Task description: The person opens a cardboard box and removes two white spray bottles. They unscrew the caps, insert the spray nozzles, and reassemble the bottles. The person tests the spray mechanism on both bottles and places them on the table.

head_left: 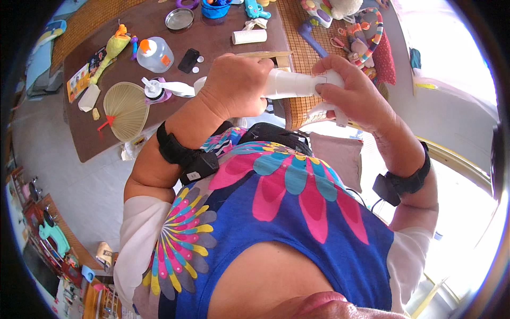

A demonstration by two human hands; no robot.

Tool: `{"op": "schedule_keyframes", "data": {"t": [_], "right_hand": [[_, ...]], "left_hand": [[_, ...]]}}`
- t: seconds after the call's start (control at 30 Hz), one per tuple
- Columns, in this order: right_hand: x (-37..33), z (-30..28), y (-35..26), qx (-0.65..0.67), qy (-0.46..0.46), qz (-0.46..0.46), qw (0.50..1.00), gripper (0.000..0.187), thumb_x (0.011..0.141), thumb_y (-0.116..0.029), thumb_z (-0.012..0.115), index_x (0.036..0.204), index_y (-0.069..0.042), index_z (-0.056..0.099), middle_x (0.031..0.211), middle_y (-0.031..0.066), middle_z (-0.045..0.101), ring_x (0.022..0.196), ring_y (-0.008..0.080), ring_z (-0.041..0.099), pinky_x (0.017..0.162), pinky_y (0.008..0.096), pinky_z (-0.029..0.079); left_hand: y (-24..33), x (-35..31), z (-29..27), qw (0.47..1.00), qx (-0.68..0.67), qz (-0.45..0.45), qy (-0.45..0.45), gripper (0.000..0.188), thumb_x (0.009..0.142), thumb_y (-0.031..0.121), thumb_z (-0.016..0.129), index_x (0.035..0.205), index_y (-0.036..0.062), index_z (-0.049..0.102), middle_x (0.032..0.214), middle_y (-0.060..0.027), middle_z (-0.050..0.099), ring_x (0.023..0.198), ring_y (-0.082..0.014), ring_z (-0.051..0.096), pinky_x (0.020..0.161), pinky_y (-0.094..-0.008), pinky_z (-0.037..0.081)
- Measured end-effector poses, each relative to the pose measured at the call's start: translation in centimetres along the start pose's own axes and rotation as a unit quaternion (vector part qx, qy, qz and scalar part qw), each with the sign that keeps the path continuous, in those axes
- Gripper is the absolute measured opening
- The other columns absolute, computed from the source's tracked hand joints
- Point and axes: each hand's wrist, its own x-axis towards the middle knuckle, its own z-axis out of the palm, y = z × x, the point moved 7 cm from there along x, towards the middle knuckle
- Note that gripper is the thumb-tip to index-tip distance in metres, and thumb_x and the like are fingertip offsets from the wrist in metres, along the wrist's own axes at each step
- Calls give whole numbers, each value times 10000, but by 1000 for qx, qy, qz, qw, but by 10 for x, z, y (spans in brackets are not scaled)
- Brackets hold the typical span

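Observation:
A white tube-shaped thing [293,84] with stepped sections lies crosswise between my two hands; its exact kind I cannot make out. My left hand [234,85] is closed around its left part, fingers wrapped over it. At the other end, my right hand [355,93] has its thumb and fingers closed on the white tip. A pale flap-like piece [321,112] shows just below the right hand. Left of my left hand, a white pump-top bottle [154,89] stands on the brown table [175,119], with a white handle-like piece [178,89] beside it.
A palm-leaf fan [126,110], a clear jug with an orange cap [155,55], a small black object [188,60] and a yellow-green plush toy [113,53] lie to the left. Farther off are a metal dish [179,19], a white roll [249,36] and a blue basket [215,9].

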Motion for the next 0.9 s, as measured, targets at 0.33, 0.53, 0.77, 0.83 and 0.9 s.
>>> {"op": "schedule_keyframes", "data": {"t": [0.33,0.53,0.77,0.83,0.9], "right_hand": [[-13,-15,-39,-80,-49,-400,912,641,855,-25,682,1454,8,453,1447,128,528,1369,197,479,1115,357,405],[-6,-9,-41,-136,143,-276,940,404,854,-213,813,1128,36,653,937,73,723,818,136,682,727,304,554],[2,-11,-13,225,30,-290,930,1271,700,-603,880,1581,-6,185,1467,159,460,1328,224,473,1088,372,422],[15,7,2,222,-11,-287,932,1259,675,-572,908,1567,-9,222,1470,143,456,1317,234,484,1083,412,434],[30,39,15,250,-57,-297,920,1187,686,-487,933,1551,-21,267,1431,115,497,1285,226,515,1076,415,444]], "left_hand": [[-7,5,1,950,-294,61,-84,461,540,244,794,963,77,719,849,-166,720,841,-376,695,754,-435,554],[-1,5,5,965,-251,29,-71,454,563,216,790,979,56,702,859,-172,720,826,-370,698,737,-424,552],[-4,13,-5,944,-328,15,-14,487,585,218,822,1025,46,704,909,-176,730,856,-367,713,770,-410,562],[-4,19,-13,921,-389,6,-5,508,598,202,839,1057,34,703,939,-165,737,854,-317,730,777,-384,562],[4,26,-20,886,-463,6,31,446,633,174,827,1037,33,698,915,-121,733,824,-256,718,772,-373,557]]}}
